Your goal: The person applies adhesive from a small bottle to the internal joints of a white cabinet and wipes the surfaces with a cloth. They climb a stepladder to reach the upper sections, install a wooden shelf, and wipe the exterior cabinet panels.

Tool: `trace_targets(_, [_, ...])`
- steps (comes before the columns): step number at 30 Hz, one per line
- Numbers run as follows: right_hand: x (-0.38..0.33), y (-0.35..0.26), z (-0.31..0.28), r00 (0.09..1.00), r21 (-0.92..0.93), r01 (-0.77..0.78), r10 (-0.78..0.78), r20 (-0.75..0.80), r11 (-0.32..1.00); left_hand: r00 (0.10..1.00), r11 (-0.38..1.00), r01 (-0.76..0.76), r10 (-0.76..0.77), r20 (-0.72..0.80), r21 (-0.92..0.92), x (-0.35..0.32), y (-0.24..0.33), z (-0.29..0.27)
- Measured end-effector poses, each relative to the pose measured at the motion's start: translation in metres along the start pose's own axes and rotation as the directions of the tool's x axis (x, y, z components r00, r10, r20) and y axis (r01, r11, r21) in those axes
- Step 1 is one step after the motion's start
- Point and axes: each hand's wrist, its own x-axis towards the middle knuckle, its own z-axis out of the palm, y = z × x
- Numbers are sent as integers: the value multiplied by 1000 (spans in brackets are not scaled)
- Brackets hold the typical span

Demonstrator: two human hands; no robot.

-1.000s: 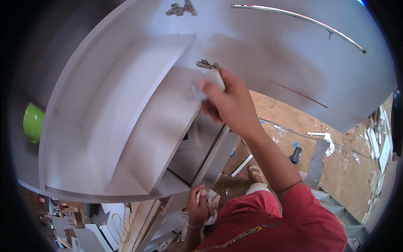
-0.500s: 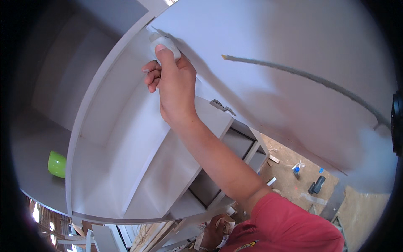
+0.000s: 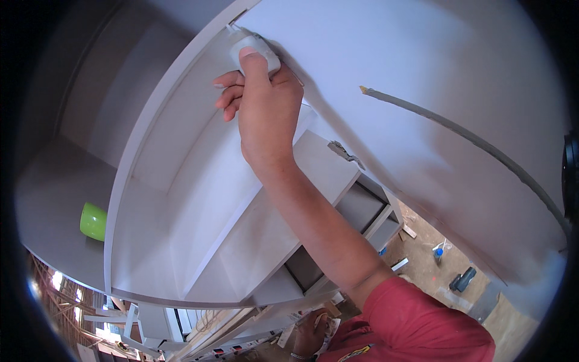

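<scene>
While in right grip [image 3: 270, 117], pale bottle [image 3: 264, 52]

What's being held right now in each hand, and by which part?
Right hand: pale squeeze bottle, held by its body, nozzle free. Left hand: seemingly something whitish; object and hold can't be told.

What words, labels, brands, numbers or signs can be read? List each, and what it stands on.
No text can be read.
Yellow-and-black mark on the red shirt: too small to read.
Whitish container in the right hand: no lettering can be made out.
</scene>
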Motion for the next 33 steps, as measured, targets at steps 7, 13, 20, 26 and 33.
trace_targets(7, [0,10,5,999,35,37,-37,-11,999,999,999,32,-31,19,-23,0,4,-1])
trace_targets(13, [-5,5,6,1000,39,3,-3,-1,999,999,999,31,-30,41,-26,-3,1,0])
trace_targets(20, [-4,9,15,998,92,51,-47,-50,994,988,990,139,-139,71,8,-9,5,1])
trace_targets(26, [-5,7,10,998,80,-12,16,-53,997,993,995,102,-100,66,-13,-10,4,1])
trace_targets(33, [-1,4,3,999,73,-45,47,-18,996,986,991,131,-128,102,-17,-8,5,5])
